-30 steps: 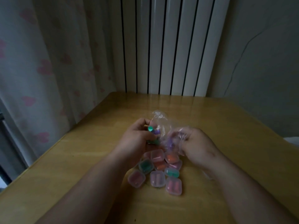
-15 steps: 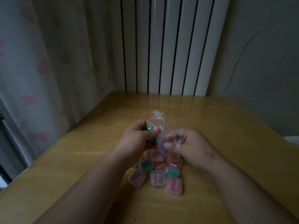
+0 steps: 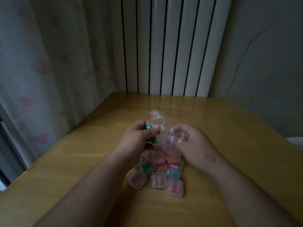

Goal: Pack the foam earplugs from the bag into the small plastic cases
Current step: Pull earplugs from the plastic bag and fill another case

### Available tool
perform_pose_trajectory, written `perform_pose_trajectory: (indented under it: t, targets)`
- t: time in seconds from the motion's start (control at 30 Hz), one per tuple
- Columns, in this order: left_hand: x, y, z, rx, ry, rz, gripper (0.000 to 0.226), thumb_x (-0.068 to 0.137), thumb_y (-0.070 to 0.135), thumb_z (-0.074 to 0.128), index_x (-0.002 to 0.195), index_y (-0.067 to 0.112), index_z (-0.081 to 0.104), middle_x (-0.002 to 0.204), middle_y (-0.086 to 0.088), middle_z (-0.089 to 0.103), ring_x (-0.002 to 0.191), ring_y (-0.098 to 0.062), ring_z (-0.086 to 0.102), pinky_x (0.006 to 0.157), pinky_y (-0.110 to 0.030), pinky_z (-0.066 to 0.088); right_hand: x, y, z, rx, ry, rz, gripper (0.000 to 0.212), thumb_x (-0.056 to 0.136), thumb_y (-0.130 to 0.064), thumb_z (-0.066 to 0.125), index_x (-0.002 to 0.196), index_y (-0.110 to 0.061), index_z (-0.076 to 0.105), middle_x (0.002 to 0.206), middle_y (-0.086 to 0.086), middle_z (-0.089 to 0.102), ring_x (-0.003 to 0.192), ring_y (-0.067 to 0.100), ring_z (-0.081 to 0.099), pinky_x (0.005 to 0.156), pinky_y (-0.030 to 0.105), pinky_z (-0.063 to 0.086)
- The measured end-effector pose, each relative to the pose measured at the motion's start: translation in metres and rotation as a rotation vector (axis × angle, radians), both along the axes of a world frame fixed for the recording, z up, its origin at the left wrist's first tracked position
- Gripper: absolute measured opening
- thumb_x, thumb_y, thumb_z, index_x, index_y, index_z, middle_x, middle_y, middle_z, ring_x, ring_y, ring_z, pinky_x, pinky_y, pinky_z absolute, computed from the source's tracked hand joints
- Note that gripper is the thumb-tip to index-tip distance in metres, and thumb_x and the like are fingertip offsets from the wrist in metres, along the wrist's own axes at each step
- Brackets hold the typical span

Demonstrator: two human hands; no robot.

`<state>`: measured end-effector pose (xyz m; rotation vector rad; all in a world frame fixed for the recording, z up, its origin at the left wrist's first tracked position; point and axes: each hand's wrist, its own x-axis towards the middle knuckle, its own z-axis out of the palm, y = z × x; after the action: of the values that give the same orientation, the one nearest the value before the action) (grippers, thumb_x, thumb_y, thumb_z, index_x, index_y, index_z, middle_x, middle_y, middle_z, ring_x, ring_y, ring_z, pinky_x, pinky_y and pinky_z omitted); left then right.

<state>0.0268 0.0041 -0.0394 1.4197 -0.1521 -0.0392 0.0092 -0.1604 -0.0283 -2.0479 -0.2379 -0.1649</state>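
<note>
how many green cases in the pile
2: a dark green case beside the left wrist, a paler teal case to its right. More may hide under the bag.

The single view comes from the person's head, looking forward and down along the forearms [image 3: 91,185]. The left hand [image 3: 137,138] and right hand [image 3: 195,148] sit close below the lens, near the middle of the frame, over the table [image 3: 229,128]. The camera faces the radiator [image 3: 172,46] beyond the table's far edge, with the curtain [image 3: 41,63] at the left and a wall [image 3: 270,63] at the right.
</note>
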Motion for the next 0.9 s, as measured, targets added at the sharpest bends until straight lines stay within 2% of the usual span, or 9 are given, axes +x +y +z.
perform_pose_trajectory:
  t: [0.03, 0.1, 0.17, 0.33, 0.4, 0.47, 0.57, 0.7, 0.9]
  targets:
    - [-0.0007, 0.0002, 0.0001, 0.008, -0.003, -0.012, 0.009, 0.094, 0.011, 0.06, 0.085, 0.012, 0.061, 0.066, 0.005, 0.064, 0.057, -0.008, 0.06, 0.053, -0.023, 0.047, 0.0013, 0.0003, 0.0002, 0.027, -0.007, -0.024, 0.019, 0.088, -0.007, 0.062, 0.08, -0.024, 0.067, 0.075, -0.004, 0.071, 0.068, 0.017, 0.065, 0.064, 0.035, 0.053]
    - [-0.0021, 0.0005, 0.0001, 0.003, -0.013, -0.042, 0.01, 0.093, 0.011, 0.061, 0.083, 0.013, 0.059, 0.061, 0.008, 0.063, 0.054, -0.005, 0.06, 0.053, -0.022, 0.046, 0.001, 0.0006, 0.0011, 0.033, -0.001, -0.04, 0.032, 0.091, -0.003, 0.055, 0.074, -0.026, 0.068, 0.064, -0.015, 0.066, 0.057, -0.001, 0.058, 0.06, 0.025, 0.048]
    - [-0.0025, 0.0004, -0.0003, -0.018, -0.023, -0.077, 0.007, 0.092, 0.01, 0.061, 0.085, 0.012, 0.061, 0.063, 0.007, 0.064, 0.056, -0.006, 0.062, 0.053, -0.021, 0.048, -0.0001, 0.0012, 0.0028, 0.022, 0.03, -0.023, 0.038, 0.092, -0.003, 0.052, 0.069, -0.028, 0.069, 0.056, -0.021, 0.062, 0.053, -0.009, 0.054, 0.057, 0.016, 0.045]
    - [-0.0006, -0.0009, -0.0003, -0.102, 0.0, -0.087, 0.01, 0.091, 0.006, 0.059, 0.089, 0.004, 0.069, 0.075, -0.007, 0.069, 0.068, -0.016, 0.066, 0.059, -0.027, 0.052, 0.0008, 0.0022, 0.002, 0.048, 0.097, -0.04, 0.032, 0.09, -0.005, 0.052, 0.072, -0.026, 0.071, 0.058, -0.013, 0.063, 0.062, 0.004, 0.059, 0.059, 0.021, 0.044]
    - [0.0023, -0.0011, -0.0008, -0.132, 0.008, -0.049, 0.014, 0.088, 0.001, 0.057, 0.083, 0.003, 0.07, 0.077, -0.011, 0.068, 0.07, -0.019, 0.066, 0.06, -0.029, 0.052, 0.0011, 0.0009, 0.0019, 0.087, 0.103, -0.043, 0.031, 0.089, -0.004, 0.054, 0.074, -0.025, 0.071, 0.056, -0.012, 0.064, 0.058, 0.004, 0.058, 0.056, 0.02, 0.044]
    - [0.0037, -0.0009, -0.0004, -0.158, 0.006, -0.021, 0.016, 0.084, -0.002, 0.055, 0.08, 0.003, 0.069, 0.077, -0.013, 0.066, 0.069, -0.019, 0.064, 0.059, -0.028, 0.052, 0.0015, -0.0004, 0.0021, 0.123, 0.093, -0.018, 0.027, 0.09, -0.006, 0.058, 0.077, -0.025, 0.072, 0.064, -0.01, 0.069, 0.059, 0.005, 0.06, 0.057, 0.021, 0.046]
    - [0.0036, 0.0001, -0.002, -0.137, -0.014, -0.059, 0.013, 0.083, -0.005, 0.057, 0.083, 0.002, 0.068, 0.078, -0.014, 0.065, 0.071, -0.023, 0.063, 0.061, -0.031, 0.053, 0.0018, -0.0003, 0.0021, 0.168, 0.094, 0.026, 0.022, 0.091, -0.008, 0.062, 0.081, -0.023, 0.075, 0.067, -0.012, 0.07, 0.06, 0.0, 0.061, 0.057, 0.019, 0.046]
    - [0.002, 0.0024, -0.0035, -0.136, -0.037, -0.1, 0.012, 0.086, -0.002, 0.061, 0.091, 0.009, 0.065, 0.089, -0.012, 0.067, 0.079, -0.024, 0.065, 0.069, -0.035, 0.054, -0.0001, 0.0017, 0.0046, 0.284, 0.111, 0.091, 0.041, 0.09, 0.001, 0.057, 0.072, -0.029, 0.078, 0.062, -0.007, 0.069, 0.056, 0.001, 0.06, 0.054, 0.02, 0.047]
    - [0.0005, 0.0021, -0.0016, -0.148, -0.036, -0.173, 0.017, 0.073, 0.007, 0.068, 0.088, 0.008, 0.059, 0.085, -0.011, 0.068, 0.078, -0.023, 0.068, 0.069, -0.034, 0.057, -0.0018, 0.0011, 0.0035, 0.212, 0.113, 0.088, 0.021, 0.092, -0.007, 0.059, 0.091, -0.02, 0.076, 0.082, 0.003, 0.075, 0.075, 0.016, 0.068, 0.069, 0.034, 0.054]
